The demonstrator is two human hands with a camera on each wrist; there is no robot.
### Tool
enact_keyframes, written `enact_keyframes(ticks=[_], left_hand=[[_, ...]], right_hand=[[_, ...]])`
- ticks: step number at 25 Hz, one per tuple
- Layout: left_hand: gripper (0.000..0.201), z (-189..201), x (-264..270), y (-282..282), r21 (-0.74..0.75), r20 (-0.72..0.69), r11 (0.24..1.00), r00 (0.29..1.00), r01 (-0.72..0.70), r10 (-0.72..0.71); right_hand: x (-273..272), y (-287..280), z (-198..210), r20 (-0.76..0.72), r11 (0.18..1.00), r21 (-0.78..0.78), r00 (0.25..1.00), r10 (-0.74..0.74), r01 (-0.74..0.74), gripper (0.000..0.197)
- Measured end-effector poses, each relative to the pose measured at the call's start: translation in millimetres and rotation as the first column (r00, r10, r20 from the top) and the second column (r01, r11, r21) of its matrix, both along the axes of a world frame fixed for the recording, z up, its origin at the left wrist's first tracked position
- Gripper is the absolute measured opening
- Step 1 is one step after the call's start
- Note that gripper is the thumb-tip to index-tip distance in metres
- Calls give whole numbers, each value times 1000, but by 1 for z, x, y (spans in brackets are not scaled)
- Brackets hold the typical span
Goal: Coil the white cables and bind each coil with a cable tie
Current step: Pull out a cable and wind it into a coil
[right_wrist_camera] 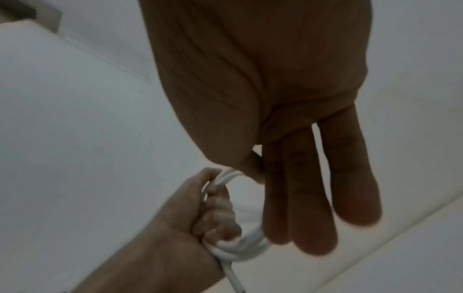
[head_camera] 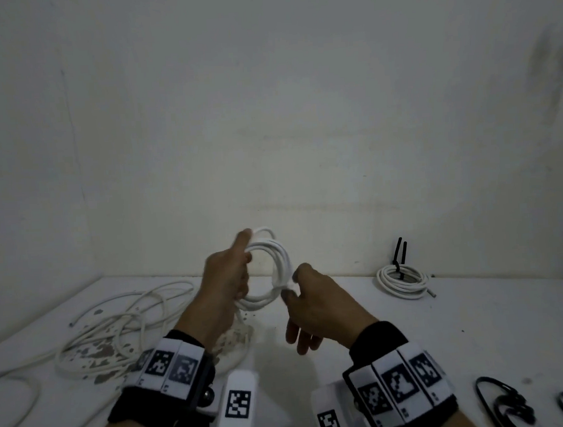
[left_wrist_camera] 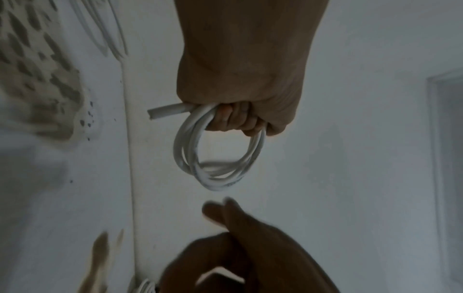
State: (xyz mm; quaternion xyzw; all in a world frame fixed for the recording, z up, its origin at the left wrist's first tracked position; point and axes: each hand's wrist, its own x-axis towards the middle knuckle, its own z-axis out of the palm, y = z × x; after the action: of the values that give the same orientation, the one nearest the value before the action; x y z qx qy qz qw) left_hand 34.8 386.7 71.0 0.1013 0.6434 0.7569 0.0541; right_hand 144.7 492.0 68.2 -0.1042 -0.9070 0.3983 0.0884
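A pale wall (head_camera: 267, 99) rose behind the white bench (head_camera: 409, 321). In the head view loose cable (head_camera: 122, 319) sprawled at the left over chipped paint, a tied coil (head_camera: 402, 280) lay far right by the wall, and black ties (head_camera: 508, 404) lay near right. The left hand (head_camera: 226, 281) gripped a white coil (head_camera: 273, 272) above the bench; the right hand (head_camera: 317, 306) pinched its right side with thumb and forefinger, the other fingers hanging loose.

In the left wrist view, curled fingers (left_wrist_camera: 233, 119) clamped the coil (left_wrist_camera: 215, 156), a cut end sticking out left; the blurred right hand (left_wrist_camera: 238, 228) sat just below.

In the right wrist view, three fingers (right_wrist_camera: 313, 188) stretched straight, partly hiding the coil (right_wrist_camera: 245, 247) in the left hand (right_wrist_camera: 190, 218).
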Motion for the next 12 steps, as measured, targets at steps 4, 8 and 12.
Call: enact_keyframes(ticks=[4, 8, 12], left_hand=[[46, -1, -13, -17, 100, 45, 995, 999, -9, 4], [43, -4, 0, 2, 36, 38, 999, 999, 11, -12], [42, -7, 8, 13, 26, 9, 1000, 1000, 2, -2]], right_hand=[[6, 0, 18, -70, 997, -79, 997, -13, 7, 59], [0, -15, 3, -70, 992, 22, 990, -119, 121, 75], [-9, -14, -10, -34, 949, -306, 995, -91, 76, 56]])
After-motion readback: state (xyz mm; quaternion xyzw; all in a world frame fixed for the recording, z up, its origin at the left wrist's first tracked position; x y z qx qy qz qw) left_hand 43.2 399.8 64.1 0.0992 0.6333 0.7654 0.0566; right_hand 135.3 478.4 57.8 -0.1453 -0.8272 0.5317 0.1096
